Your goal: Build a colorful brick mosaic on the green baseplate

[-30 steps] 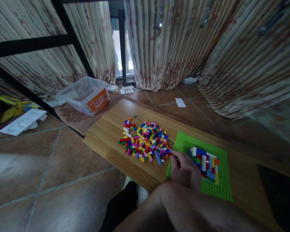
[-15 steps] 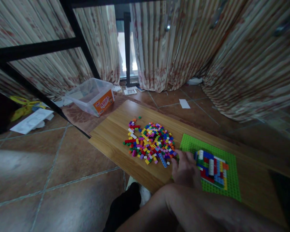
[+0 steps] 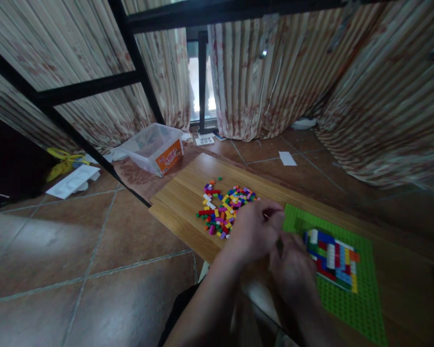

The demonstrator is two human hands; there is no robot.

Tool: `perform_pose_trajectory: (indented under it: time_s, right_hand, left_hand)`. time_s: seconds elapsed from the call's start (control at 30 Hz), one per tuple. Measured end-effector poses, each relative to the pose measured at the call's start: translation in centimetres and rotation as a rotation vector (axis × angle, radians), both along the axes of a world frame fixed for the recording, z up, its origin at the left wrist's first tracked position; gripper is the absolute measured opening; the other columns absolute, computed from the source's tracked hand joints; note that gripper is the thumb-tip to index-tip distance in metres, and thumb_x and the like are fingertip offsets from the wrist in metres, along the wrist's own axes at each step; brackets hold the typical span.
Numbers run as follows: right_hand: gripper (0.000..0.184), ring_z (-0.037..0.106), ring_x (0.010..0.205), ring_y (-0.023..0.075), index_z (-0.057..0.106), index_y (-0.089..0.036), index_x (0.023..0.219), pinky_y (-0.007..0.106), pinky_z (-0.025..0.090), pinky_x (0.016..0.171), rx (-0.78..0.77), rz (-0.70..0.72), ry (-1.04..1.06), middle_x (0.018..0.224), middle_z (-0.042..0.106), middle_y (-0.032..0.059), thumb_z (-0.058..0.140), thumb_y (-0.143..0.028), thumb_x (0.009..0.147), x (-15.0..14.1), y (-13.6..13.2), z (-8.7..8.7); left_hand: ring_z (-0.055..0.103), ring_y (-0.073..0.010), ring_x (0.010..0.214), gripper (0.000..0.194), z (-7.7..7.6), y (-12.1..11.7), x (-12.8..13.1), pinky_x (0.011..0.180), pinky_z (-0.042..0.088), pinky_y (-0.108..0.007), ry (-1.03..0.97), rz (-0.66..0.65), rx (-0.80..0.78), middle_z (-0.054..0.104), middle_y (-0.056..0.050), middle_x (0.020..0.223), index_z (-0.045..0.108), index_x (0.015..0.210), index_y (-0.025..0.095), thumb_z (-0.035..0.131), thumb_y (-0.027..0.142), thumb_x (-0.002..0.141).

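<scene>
My left hand (image 3: 256,229) is raised over the right side of a pile of small colourful toy bricks (image 3: 226,205), its fingers curled in a pinch. Just below and to the right, my right hand (image 3: 292,267) is closed too, its fingertips close to those of the left. Whatever lies between the fingers is hidden and blurred. To the right of the hands is a green baseplate (image 3: 365,260) bearing a flat build of multicoloured bricks (image 3: 332,260), with a white brick on top. The left hand and wrist cover part of the pile.
The bricks and baseplate rest on a long wooden table (image 3: 184,193). Beyond its far left end stands a clear plastic bin (image 3: 141,147) with an orange label. White packaging (image 3: 74,182) and a paper sheet (image 3: 287,158) lie on the tiled floor. A black metal frame (image 3: 94,89) rises at left.
The hand near the right edge of the pile has drawn back, and both hands now meet with fingers curled. The left hand has come into plain view. The camera view has shifted slightly.
</scene>
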State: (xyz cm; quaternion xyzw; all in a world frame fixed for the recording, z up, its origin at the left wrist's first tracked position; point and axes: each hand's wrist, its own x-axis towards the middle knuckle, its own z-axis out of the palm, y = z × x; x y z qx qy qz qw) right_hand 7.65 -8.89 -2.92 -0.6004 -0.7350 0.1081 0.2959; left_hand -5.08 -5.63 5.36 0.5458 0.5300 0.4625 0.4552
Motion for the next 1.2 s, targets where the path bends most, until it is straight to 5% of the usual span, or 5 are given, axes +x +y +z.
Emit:
perform_pose_trajectory:
  time_s: [0.17, 0.37, 0.67, 0.97, 1.2]
  right_hand:
    - [0.029, 0.063, 0.083, 0.0250, 0.063, -0.018, 0.107, 0.040, 0.053, 0.073, -0.019, -0.033, -0.028, 0.098, 0.065, 0.0113, 0.044, -0.032, 0.091, 0.2, -0.6, 1.8]
    - [0.031, 0.065, 0.084, 0.0242, 0.065, -0.017, 0.104, 0.039, 0.053, 0.075, -0.030, 0.003, 0.011, 0.101, 0.067, 0.0115, 0.043, -0.035, 0.092, 0.5, -1.2, 2.3]
    - [0.029, 0.066, 0.083, 0.0227, 0.065, -0.018, 0.102, 0.037, 0.052, 0.075, 0.013, 0.051, 0.061, 0.097, 0.069, 0.0096, 0.045, -0.035, 0.093, 1.4, -1.4, 2.7]
    - [0.021, 0.065, 0.088, 0.0204, 0.066, -0.018, 0.101, 0.033, 0.050, 0.079, -0.008, 0.073, 0.137, 0.096, 0.069, 0.0077, 0.047, -0.022, 0.093, 0.3, -1.8, 3.7]
    - [0.017, 0.064, 0.090, 0.0194, 0.066, -0.018, 0.097, 0.031, 0.048, 0.080, -0.062, 0.102, 0.188, 0.097, 0.068, 0.0070, 0.049, -0.018, 0.093, 0.1, -2.0, 4.5]
  left_hand:
    - [0.064, -0.0194, 0.078, 0.020, 1.0, 0.7, -7.8, 0.072, 0.045, -0.028, 0.664, 0.365, -0.187, 0.072, -0.007, 0.084, 0.072, 0.088, 0.019, 0.053, 0.017, 0.082]
    - [0.064, -0.0218, 0.099, 0.029, -0.9, 0.6, -13.3, 0.082, 0.046, -0.029, 0.895, 0.465, -0.287, 0.072, -0.012, 0.107, 0.070, 0.105, 0.016, 0.051, 0.017, 0.084]
    - [0.063, -0.0240, 0.103, 0.034, -4.1, 4.2, -11.3, 0.090, 0.046, -0.030, 0.985, 0.343, -0.129, 0.069, -0.011, 0.107, 0.073, 0.107, 0.022, 0.052, 0.016, 0.082]
    - [0.064, -0.0244, 0.099, 0.025, -4.1, 5.2, -11.5, 0.085, 0.047, -0.031, 1.031, 0.259, -0.198, 0.070, -0.011, 0.103, 0.070, 0.100, 0.018, 0.056, 0.021, 0.081]
    - [0.066, -0.0268, 0.097, 0.022, -3.1, 5.2, -11.2, 0.077, 0.046, -0.032, 1.068, 0.319, -0.270, 0.073, -0.010, 0.101, 0.070, 0.097, 0.020, 0.059, 0.025, 0.079]
